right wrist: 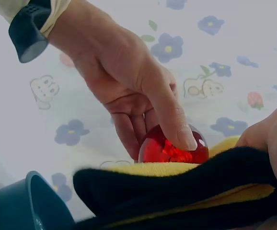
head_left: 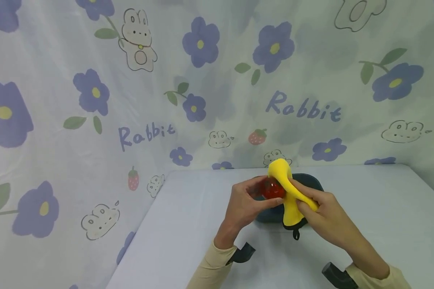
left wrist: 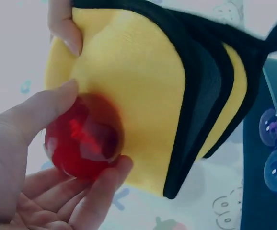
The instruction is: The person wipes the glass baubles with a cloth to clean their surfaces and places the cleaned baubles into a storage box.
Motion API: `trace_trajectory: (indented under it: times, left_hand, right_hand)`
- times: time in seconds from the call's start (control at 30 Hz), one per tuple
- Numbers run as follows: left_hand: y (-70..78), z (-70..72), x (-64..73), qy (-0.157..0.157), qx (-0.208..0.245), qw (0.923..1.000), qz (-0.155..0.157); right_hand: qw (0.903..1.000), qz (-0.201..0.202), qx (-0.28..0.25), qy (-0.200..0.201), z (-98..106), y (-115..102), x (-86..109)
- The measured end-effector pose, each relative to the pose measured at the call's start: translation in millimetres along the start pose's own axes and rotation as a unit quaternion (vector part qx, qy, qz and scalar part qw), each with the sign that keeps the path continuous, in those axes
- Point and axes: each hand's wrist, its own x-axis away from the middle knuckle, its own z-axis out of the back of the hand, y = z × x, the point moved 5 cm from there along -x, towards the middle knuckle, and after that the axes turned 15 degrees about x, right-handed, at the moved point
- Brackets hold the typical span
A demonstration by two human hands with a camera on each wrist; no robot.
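My left hand (head_left: 243, 204) holds a clear red ball (head_left: 273, 189) between thumb and fingers. In the left wrist view the thumb lies on the upper side of the red ball (left wrist: 83, 139), with fingers below. A yellow cloth (head_left: 293, 212) with black edging and a small black loop hangs from my right hand (head_left: 327, 212), which pinches a fold of it. In the right wrist view the yellow cloth (right wrist: 157, 168) covers the lower part of the ball. The cloth hangs partly in front of a dark teal basin (head_left: 311, 181).
The basin stands on a white table (head_left: 188, 216), close under both hands. Inside it are a clear purple ball (left wrist: 269, 127) and a clear blue ball (left wrist: 276, 172). A curtain (head_left: 231, 96) printed with flowers and rabbits hangs behind the table. Dark camera mounts (head_left: 243, 253) sit at both wrists.
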Motion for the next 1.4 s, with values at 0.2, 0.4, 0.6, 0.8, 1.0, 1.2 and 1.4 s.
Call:
trace_trajectory:
  times: [0.2, 0.4, 0.6, 0.8, 1.0, 1.2, 1.4]
  left_hand:
    - [1.7, -10.4, 0.4, -0.04, 0.013, 0.9991, 0.006]
    - [5.6, -14.9, 0.3, -0.064, 0.006, 0.9978, -0.011]
    - [8.7, -15.1, 2.3, -0.075, -0.011, 0.9971, -0.013]
    - [10.2, -16.7, 4.1, -0.081, -0.006, 0.9967, -0.006]
    - [13.2, -16.7, 4.6, -0.069, 0.003, 0.9974, -0.023]
    - [13.2, -14.4, 4.1, -0.041, 0.009, 0.998, -0.048]
    - [8.5, -11.6, 3.6, -0.013, 0.028, 0.9988, -0.038]
  right_hand:
    - [0.9981, 0.053, 0.005, 0.031, 5.2, -3.3, 0.3]
    - [0.9951, 0.087, 0.018, 0.043, 7.5, -3.7, -1.6]
    - [0.995, 0.092, 0.024, 0.031, 6.0, 1.1, -4.2]
    - [0.9966, 0.081, -0.005, 0.014, 4.1, 10.6, -6.1]
    - [0.9974, 0.061, -0.038, 0.006, 3.4, 17.2, -7.4]
    - [0.9967, 0.052, -0.061, 0.015, 2.8, 19.2, -8.7]
    - [0.9976, 0.036, -0.057, 0.015, 1.1, 18.4, -8.7]
